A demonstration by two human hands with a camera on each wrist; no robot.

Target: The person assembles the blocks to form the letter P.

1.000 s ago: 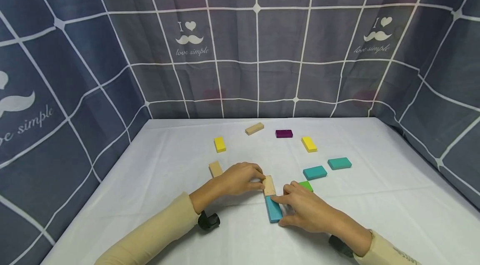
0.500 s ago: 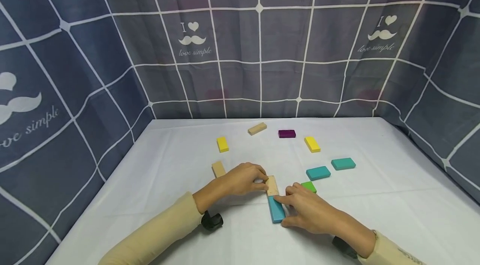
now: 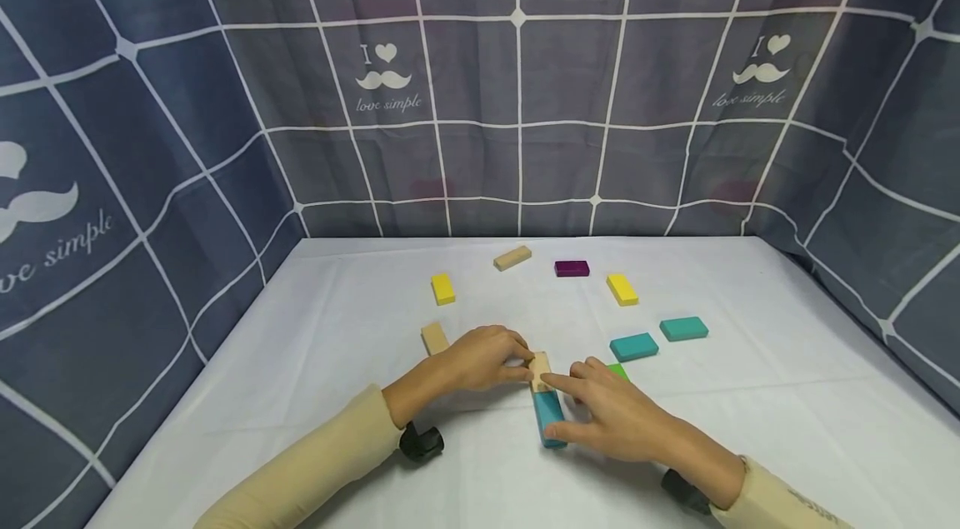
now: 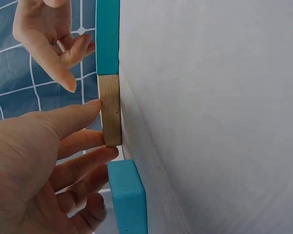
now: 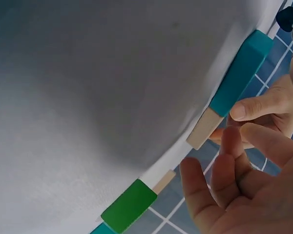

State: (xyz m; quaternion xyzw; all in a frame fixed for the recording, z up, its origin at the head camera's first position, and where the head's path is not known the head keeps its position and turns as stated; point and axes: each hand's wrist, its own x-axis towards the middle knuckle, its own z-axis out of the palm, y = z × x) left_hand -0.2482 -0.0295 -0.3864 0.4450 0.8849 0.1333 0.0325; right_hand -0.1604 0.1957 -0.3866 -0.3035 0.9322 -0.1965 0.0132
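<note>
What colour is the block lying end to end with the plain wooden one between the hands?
Teal-blue block; clearest in the left wrist view, butted against the wooden block.

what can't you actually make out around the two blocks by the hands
- Head view: most of the small green block lies behind the right hand.
- Head view: the left hand covers one side of the plain wooden block, so its finger contact is hidden.
- Left wrist view: the blue rectangular block is cut off by the top edge.
- Right wrist view: whether the right fingertips touch the wooden block is unclear.

right hand [image 3: 607,416] lifted off teal block [image 3: 548,416], forefinger now touching wooden block [image 3: 539,369]
</note>
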